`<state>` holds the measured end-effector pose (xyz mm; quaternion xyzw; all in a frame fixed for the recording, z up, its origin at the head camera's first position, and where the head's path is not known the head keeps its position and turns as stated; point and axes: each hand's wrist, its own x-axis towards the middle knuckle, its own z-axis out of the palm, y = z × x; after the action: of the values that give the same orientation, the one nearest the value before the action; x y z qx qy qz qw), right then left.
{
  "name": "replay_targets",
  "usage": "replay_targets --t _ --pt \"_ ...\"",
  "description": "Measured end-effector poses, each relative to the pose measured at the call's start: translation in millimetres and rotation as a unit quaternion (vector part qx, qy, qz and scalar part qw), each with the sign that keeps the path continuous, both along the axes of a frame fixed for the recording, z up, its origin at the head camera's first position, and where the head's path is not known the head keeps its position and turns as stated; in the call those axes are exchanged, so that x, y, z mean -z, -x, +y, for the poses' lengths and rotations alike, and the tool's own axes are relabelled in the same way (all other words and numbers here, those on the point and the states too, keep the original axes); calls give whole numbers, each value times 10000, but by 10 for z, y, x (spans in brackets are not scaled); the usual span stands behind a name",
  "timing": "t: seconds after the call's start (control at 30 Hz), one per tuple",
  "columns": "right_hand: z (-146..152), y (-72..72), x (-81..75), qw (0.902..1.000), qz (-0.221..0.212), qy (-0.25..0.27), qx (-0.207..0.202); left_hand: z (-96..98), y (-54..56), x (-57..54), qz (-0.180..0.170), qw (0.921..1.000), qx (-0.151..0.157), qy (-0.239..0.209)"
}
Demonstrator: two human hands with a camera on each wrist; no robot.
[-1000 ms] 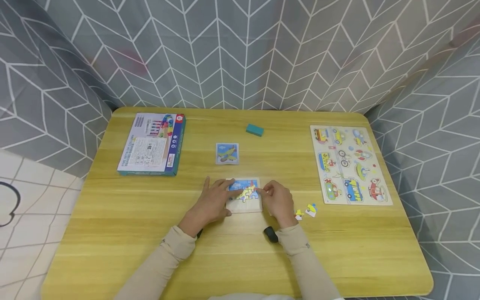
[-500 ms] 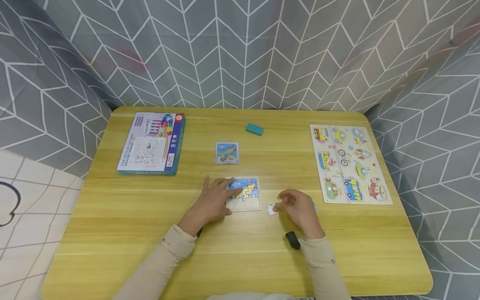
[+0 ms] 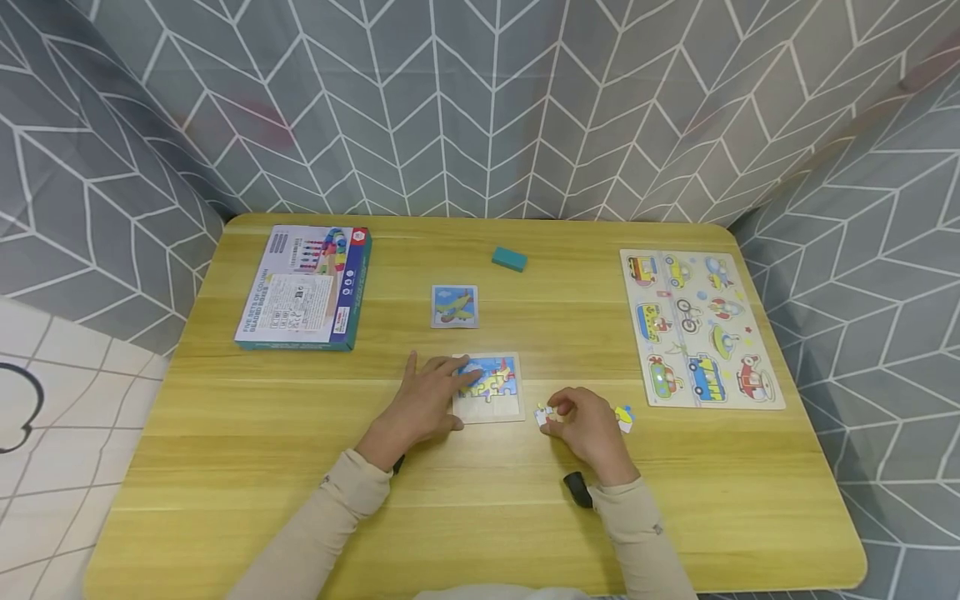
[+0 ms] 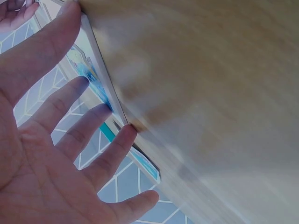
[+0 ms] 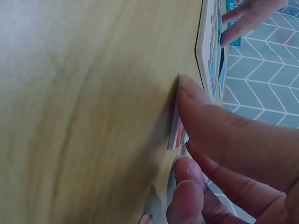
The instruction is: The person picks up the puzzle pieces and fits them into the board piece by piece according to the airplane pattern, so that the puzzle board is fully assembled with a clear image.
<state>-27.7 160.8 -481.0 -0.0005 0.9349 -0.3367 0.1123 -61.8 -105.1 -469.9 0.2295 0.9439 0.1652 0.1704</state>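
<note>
A small framed jigsaw puzzle [image 3: 491, 412] lies near the middle of the table, its upper part filled with blue, yellow and red pieces and its lower part bare board. My left hand [image 3: 426, 402] rests at its left side with fingers spread, the fingertips over the frame and the filled pieces. Just right of the frame, my right hand [image 3: 591, 427] pinches a loose puzzle piece [image 3: 543, 415] between thumb and fingers. In the right wrist view the thumb lies along the edge of that piece [image 5: 176, 133], low over the table. Another yellow and blue piece [image 3: 626, 417] lies beyond the right hand, partly hidden by it.
Behind the puzzle lies a square airplane picture card [image 3: 454, 307], with a teal block [image 3: 509, 259] farther back. A boxed bead toy [image 3: 300, 287] sits at the back left. On the right is a vehicle puzzle board [image 3: 701, 333]. Patterned curtains [image 3: 465, 108] hang around the table [image 3: 465, 533].
My right hand has moved from the puzzle's right edge out to the right and taken hold of a loose piece beside the frame. The left hand stays almost still.
</note>
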Motion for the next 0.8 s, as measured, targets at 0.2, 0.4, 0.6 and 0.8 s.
replay_targets --t 0.2,0.4,0.6,0.8 --pt "-6 -5 2 10000 30 -64 -25 0 -1 9 -10 10000 -22 6" --pt "-7 2 -6 10000 -50 -28 60 3 -5 12 83 9999 -56 11" --pt "-20 5 -3 9995 -222 153 134 1 -10 14 115 9999 -62 77" --pt "-39 0 10 9989 -271 336 207 -5 -12 28 119 9999 -54 75"
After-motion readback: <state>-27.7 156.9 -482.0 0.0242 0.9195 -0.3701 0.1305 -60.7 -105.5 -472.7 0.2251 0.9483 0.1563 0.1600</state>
